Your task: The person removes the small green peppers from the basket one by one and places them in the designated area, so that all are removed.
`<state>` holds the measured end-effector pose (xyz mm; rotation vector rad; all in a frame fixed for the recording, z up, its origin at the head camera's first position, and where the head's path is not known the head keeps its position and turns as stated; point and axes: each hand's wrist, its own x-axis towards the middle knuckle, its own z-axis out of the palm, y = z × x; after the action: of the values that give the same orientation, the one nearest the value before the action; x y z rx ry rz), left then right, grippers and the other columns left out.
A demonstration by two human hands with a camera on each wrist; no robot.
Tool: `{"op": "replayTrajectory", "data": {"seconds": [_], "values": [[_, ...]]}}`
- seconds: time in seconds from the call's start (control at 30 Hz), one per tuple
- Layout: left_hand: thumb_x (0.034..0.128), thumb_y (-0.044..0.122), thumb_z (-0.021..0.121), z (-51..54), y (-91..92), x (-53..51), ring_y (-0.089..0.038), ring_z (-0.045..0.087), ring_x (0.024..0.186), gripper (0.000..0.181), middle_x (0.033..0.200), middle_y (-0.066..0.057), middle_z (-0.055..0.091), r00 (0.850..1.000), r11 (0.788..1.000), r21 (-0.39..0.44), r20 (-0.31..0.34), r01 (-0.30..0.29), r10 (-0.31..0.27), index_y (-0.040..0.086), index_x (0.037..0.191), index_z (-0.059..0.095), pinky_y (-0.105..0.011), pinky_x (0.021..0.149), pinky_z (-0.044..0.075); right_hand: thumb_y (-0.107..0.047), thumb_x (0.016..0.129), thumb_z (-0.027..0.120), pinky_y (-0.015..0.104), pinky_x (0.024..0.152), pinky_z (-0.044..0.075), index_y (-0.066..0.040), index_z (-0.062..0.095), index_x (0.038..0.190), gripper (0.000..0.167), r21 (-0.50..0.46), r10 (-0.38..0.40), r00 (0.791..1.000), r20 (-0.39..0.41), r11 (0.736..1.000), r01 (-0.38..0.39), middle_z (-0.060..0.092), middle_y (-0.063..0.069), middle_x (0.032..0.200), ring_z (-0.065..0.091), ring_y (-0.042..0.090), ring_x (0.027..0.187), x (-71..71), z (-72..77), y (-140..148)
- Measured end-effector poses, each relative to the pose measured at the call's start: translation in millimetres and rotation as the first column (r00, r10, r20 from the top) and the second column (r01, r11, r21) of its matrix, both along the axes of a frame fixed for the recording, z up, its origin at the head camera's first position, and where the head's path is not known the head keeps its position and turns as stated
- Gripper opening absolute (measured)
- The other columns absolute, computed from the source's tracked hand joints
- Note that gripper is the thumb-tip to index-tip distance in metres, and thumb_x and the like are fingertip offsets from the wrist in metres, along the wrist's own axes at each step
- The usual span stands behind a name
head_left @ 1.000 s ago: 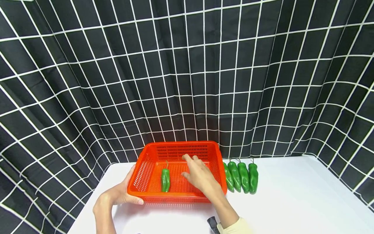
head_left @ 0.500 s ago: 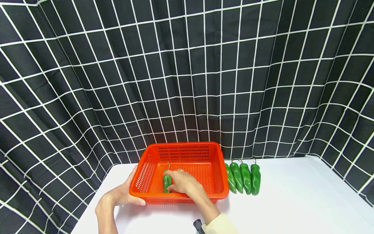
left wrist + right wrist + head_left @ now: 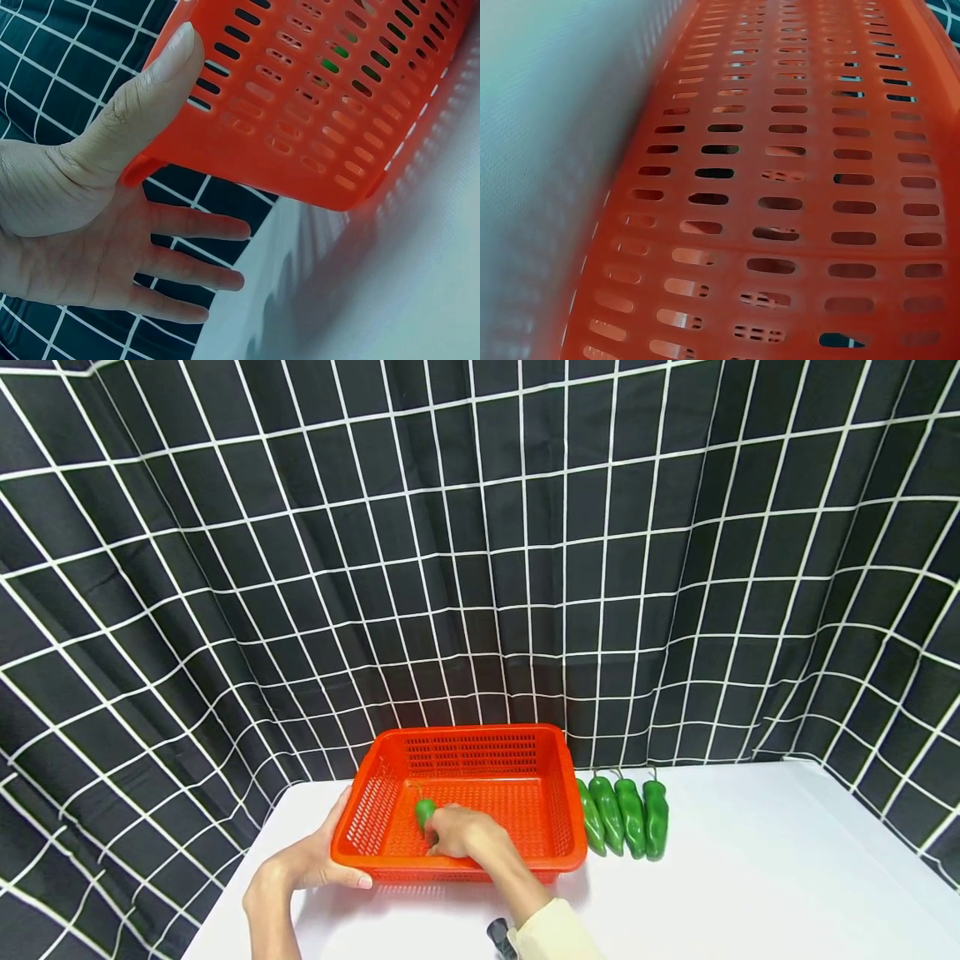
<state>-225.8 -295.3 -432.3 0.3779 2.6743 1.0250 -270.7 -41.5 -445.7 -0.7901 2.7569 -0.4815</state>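
A red plastic basket (image 3: 468,789) with slotted walls sits on the white table. My left hand (image 3: 303,860) touches its front left corner; in the left wrist view the thumb (image 3: 142,101) lies along the outer wall, and the three fingers in sight are straight and apart from it. Inside the basket my right hand (image 3: 461,831) grips a green chili pepper (image 3: 424,810) around its lower part. The pepper's stem end shows, tilted to the left; the rest is covered by the hand. The right wrist view holds the basket wall (image 3: 817,251), with the hand out of sight.
Several more green chili peppers (image 3: 630,817) lie side by side just right of the basket on the white table (image 3: 765,868). Behind the table hangs a black curtain (image 3: 540,552) with a white grid. A dark strap piece (image 3: 501,935) is at the right sleeve.
My right hand has moved left and down into the basket and has taken hold of the chili pepper, which has turned from upright to tilted. The left hand stays at the corner.
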Motion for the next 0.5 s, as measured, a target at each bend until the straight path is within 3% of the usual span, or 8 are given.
{"op": "replayTrajectory", "data": {"seconds": [0.1, 0.23, 0.37, 0.5], "values": [[0.0683, 0.044, 0.097, 0.2, -0.3, 0.3, -0.047, 0.033, 0.152, 0.149, 0.175, -0.021, 0.011, 1.000, 1.000, 0.002, 0.014, -0.013, 0.013, 0.014, 0.167, -0.011, -0.070, 0.118, 0.034, -0.011, 0.091, 0.077, 0.026, 0.064, 0.043, -0.014, 0.072, 0.072, 0.019, -0.077, -0.037, 0.998, -0.056, 0.996, 0.033, 0.058, -0.006, 0.073, 0.046, 0.007, 0.071, 2.3, -0.3, 2.0], [0.0681, 0.046, 0.097, 0.3, -0.6, -0.3, -0.048, 0.031, 0.152, 0.150, 0.175, -0.022, 0.010, 1.000, 1.000, -0.002, 0.008, -0.006, 0.006, 0.014, 0.167, -0.012, -0.070, 0.118, 0.034, 0.008, 0.082, 0.067, 0.023, 0.054, 0.034, -0.014, 0.056, 0.055, 0.036, -0.153, -0.085, 0.987, -0.135, 0.986, 0.064, 0.043, -0.008, 0.059, 0.038, 0.008, 0.060, 5.0, -0.7, 4.9], [0.0674, 0.045, 0.097, -0.1, -1.3, -1.1, -0.048, 0.031, 0.153, 0.151, 0.175, -0.022, 0.009, 1.000, 1.000, -0.005, -0.003, -0.003, 0.003, 0.014, 0.167, -0.012, -0.069, 0.118, 0.034, 0.008, 0.082, 0.066, 0.024, 0.055, 0.033, -0.018, 0.046, 0.053, 0.044, -0.172, -0.118, 0.982, -0.145, 0.981, 0.092, 0.038, -0.008, 0.058, 0.036, 0.009, 0.059, 6.9, 0.8, 6.0], [0.0676, 0.044, 0.097, 0.1, -0.6, 0.2, -0.048, 0.031, 0.152, 0.151, 0.175, -0.022, 0.010, 1.000, 1.000, -0.014, 0.016, -0.024, 0.024, 0.016, 0.167, -0.012, -0.071, 0.118, 0.033, 0.007, 0.083, 0.070, 0.027, 0.059, 0.042, -0.016, 0.061, 0.064, 0.031, -0.189, -0.139, 0.979, -0.148, 0.976, 0.110, 0.055, -0.004, 0.068, 0.046, 0.011, 0.064, 9.6, 5.0, 7.8]]}}
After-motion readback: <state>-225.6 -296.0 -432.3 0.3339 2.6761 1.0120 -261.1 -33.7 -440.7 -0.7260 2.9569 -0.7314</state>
